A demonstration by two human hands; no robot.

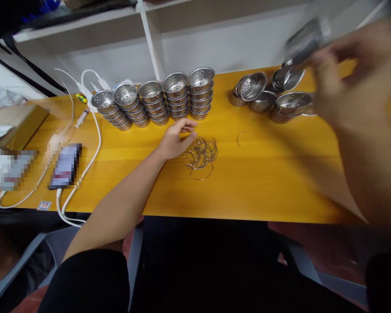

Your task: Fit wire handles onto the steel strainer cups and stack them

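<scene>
My right hand [355, 82], smeared by motion, is raised at the upper right with its thumb and fingers closed on a shiny metal cup [303, 43]. Below it, loose perforated steel cups [291, 102] stand and lean on one another on the table. My left hand [176, 139] rests over the table's middle, its fingers slightly curled and the thumb apart, with nothing visible in it. Just beside it lies a pile of thin curved metal wires [205, 154], partly hidden by the hand. Behind that hand, several stacks of perforated steel cups [200, 98] form a row.
One loose curved wire [237, 139] lies right of the pile. At the left are a phone [65, 167] on a white cable [99, 130], a second blurred device [16, 169] and a cardboard box [29, 126]. A white shelf partition [150, 39] stands behind the yellow table [263, 187].
</scene>
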